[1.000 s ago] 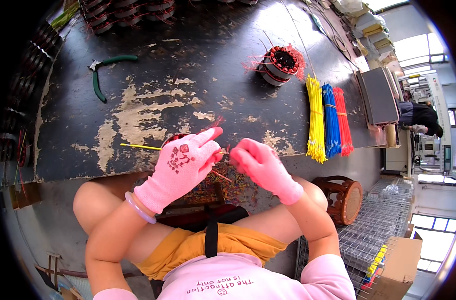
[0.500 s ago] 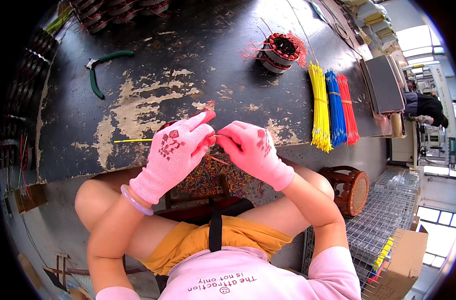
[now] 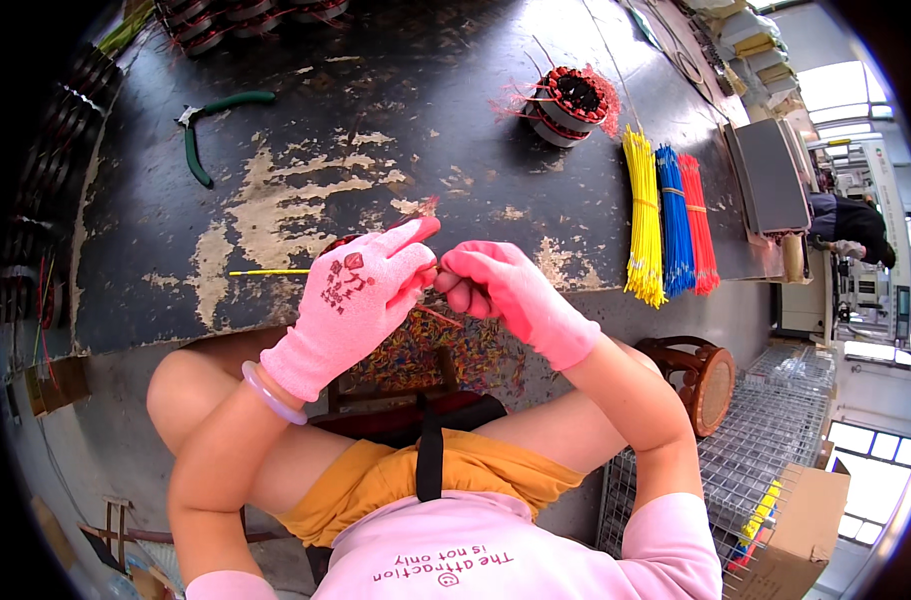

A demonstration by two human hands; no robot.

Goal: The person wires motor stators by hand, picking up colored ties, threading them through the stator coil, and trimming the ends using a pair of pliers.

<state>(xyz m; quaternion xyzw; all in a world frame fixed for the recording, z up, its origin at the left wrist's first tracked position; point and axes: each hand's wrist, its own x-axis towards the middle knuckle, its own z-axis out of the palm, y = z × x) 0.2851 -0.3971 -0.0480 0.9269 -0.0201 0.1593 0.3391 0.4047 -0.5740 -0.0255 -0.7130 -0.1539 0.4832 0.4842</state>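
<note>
Both my hands wear pink gloves and meet fingertip to fingertip at the table's near edge. My left hand is closed, and a thin yellow wire sticks out of it to the left. Beneath that hand lies a wire-wound part, mostly hidden, with frayed red wire ends showing past the fingers. My right hand has its fingers curled in a pinch against the left fingertips; what they grip is too small to make out. A copper-wound motor stator with red leads stands farther back.
Bundled yellow wires, blue wires and red wires lie on the right. Green-handled pliers rest at the left. More stators are stacked along the back. A wooden stool and a wire-mesh rack stand beside me.
My right hand has rolled, turning its back away so more of the curled fingers show. The left hand has barely shifted, still with the yellow wire.
</note>
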